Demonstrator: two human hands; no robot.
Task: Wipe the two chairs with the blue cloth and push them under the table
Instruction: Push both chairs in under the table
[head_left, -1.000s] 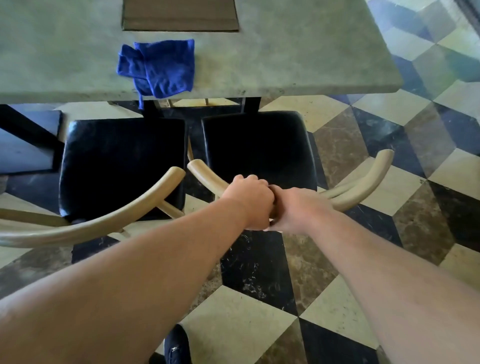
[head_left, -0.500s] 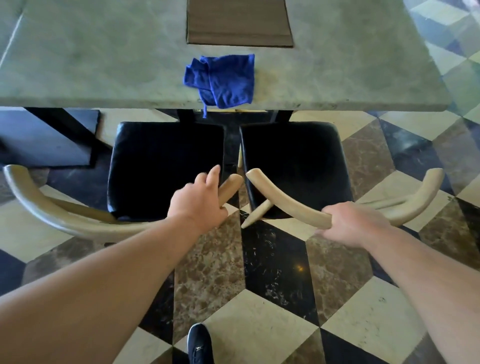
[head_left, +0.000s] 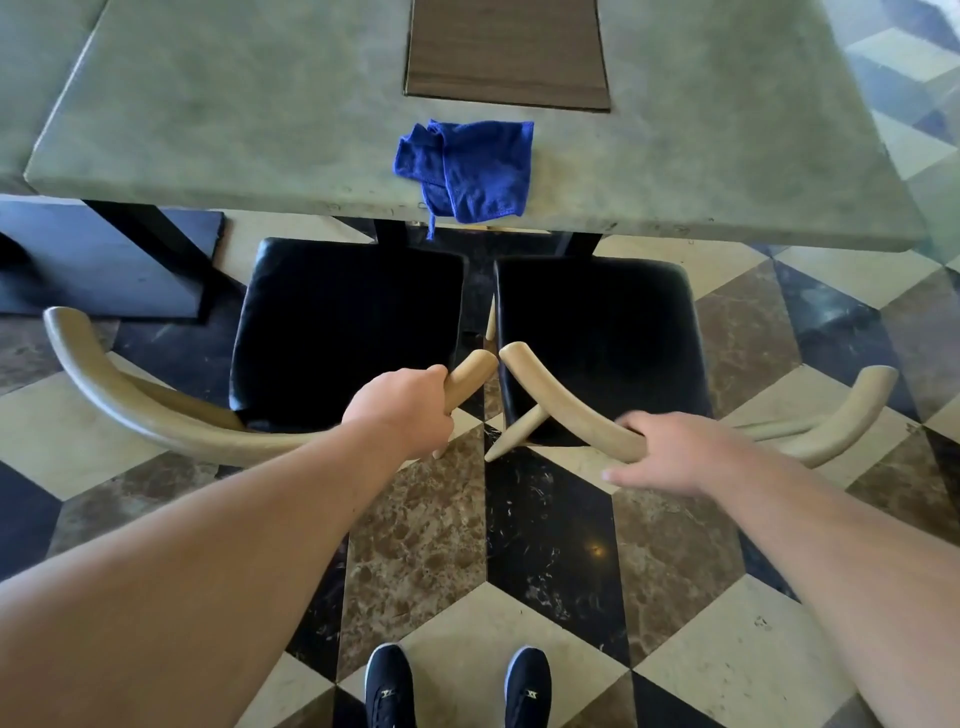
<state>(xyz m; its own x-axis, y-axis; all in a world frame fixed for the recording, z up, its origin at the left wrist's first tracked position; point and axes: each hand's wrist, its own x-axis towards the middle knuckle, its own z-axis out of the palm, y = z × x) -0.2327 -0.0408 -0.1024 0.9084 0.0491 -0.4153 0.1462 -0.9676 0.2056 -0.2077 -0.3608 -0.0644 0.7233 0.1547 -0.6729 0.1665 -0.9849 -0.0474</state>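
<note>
Two chairs with black seats and curved pale wooden backrests stand side by side at the near edge of the grey-green table (head_left: 208, 130). My left hand (head_left: 402, 410) is closed around the right end of the left chair's backrest (head_left: 145, 410). On the right chair's backrest (head_left: 566, 410), my right hand (head_left: 670, 457) grips the rail, blurred, with some fingers loose. The left seat (head_left: 348, 332) and right seat (head_left: 597, 343) have their front edges just at the table's edge. The crumpled blue cloth (head_left: 467, 169) lies on the table near its front edge, one corner hanging over.
A dark brown inset panel (head_left: 506, 52) sits in the tabletop behind the cloth. A dark bench or slab (head_left: 104, 260) lies on the floor at the left under the table. The floor is chequered marble; my two dark shoes (head_left: 457, 686) stand below.
A second ago both hands were together on the right chair's backrest. My left hand moved to the left chair's backrest and closed on it. The view has shifted so both chairs sit centred.
</note>
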